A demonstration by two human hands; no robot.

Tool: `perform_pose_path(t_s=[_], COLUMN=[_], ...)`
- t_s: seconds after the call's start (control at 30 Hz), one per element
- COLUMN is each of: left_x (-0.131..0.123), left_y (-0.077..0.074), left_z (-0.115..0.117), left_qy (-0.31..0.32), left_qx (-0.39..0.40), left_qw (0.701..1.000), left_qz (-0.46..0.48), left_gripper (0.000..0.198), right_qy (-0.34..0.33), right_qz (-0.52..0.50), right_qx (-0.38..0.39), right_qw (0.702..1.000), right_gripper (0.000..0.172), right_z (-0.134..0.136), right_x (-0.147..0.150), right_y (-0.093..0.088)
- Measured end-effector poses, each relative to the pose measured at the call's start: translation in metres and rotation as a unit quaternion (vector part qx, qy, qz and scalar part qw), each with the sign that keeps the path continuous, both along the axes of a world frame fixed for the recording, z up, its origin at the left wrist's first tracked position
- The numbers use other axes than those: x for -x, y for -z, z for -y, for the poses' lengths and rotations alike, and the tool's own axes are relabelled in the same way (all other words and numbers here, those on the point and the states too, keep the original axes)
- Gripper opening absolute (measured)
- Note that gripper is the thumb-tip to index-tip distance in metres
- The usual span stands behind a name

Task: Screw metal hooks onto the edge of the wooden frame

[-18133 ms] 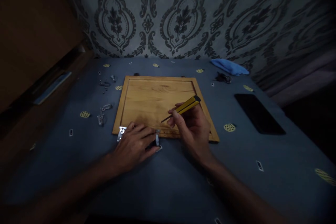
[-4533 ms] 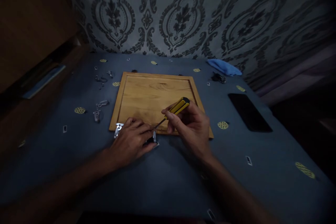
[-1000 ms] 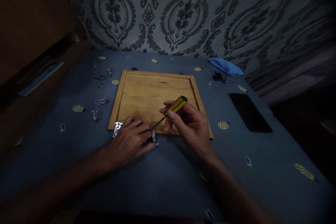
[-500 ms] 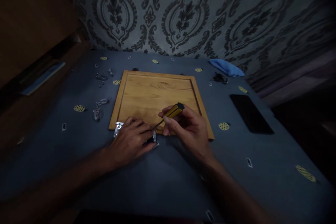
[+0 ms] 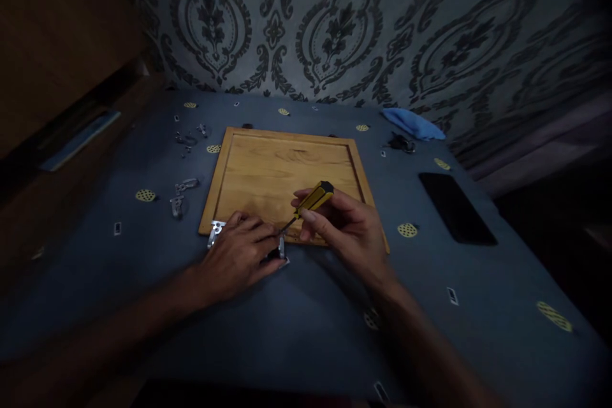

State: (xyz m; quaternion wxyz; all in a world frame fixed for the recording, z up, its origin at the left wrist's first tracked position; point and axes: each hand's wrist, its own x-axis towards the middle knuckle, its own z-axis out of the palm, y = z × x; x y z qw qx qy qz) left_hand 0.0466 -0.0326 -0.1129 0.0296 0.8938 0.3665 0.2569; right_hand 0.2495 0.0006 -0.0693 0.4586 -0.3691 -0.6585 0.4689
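Note:
A framed wooden panel point(image 5: 287, 169) lies flat on the cloth-covered surface. My left hand point(image 5: 241, 252) presses over its near edge, fingers curled on a shiny metal hinge point(image 5: 282, 247) whose middle is hidden. Past the knuckles, at the panel's near left corner, shows another bright metal fitting point(image 5: 216, 229). Between the thumb and fingers of my right hand point(image 5: 351, 233) is a yellow and black screwdriver point(image 5: 314, 199). Its shaft slants down to the left, the tip close to my left fingertips by the hinge; exact contact cannot be made out.
Loose metal hinges point(image 5: 176, 206) and small hardware point(image 5: 185, 139) lie left of the panel. To the right are a black phone-like slab point(image 5: 458, 208), a blue cloth point(image 5: 414, 123) and a small dark object point(image 5: 401, 143). A patterned wall point(image 5: 272, 32) rises behind.
My right hand has shifted slightly, and the screwdriver's handle now sits a little higher and more to the left. My left hand stays in place on the hinge.

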Motion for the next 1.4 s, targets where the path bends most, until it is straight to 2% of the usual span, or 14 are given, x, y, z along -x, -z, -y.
perform_pose_path(t_s=[0.17, 0.4, 0.7, 0.97, 1.23, 1.4], left_x=[0.0, 0.0, -0.001, -0.001, 0.0, 0.0], left_y=[0.0, 0.0, 0.001, -0.001, -0.003, -0.002], left_z=[0.0, 0.0, 0.0, 0.0, 0.0, 0.0], left_qy=[-0.002, -0.002, -0.003, -0.006, -0.005, -0.004], left_qx=[-0.004, -0.007, -0.014, -0.018, -0.004, 0.001], left_qw=[1.0, 1.0, 1.0, 1.0, 1.0, 1.0], left_qz=[0.0, 0.002, 0.014, 0.009, -0.002, -0.005], left_gripper=[0.021, 0.02, 0.017, 0.019, 0.023, 0.022], right_qy=[0.018, -0.016, 0.021, -0.015, 0.042, 0.028], right_qz=[-0.017, -0.003, -0.025, -0.011, -0.028, -0.007], right_qx=[0.025, 0.02, 0.036, 0.036, 0.057, 0.029], right_qw=[0.999, 1.0, 0.999, 0.999, 0.997, 0.999], right_gripper=[0.026, 0.025, 0.03, 0.027, 0.031, 0.029], right_z=[-0.001, -0.001, 0.001, 0.001, 0.002, 0.0], right_x=[0.004, -0.001, 0.007, 0.0, 0.01, 0.006], right_y=[-0.001, -0.008, -0.002, -0.005, 0.003, -0.002])
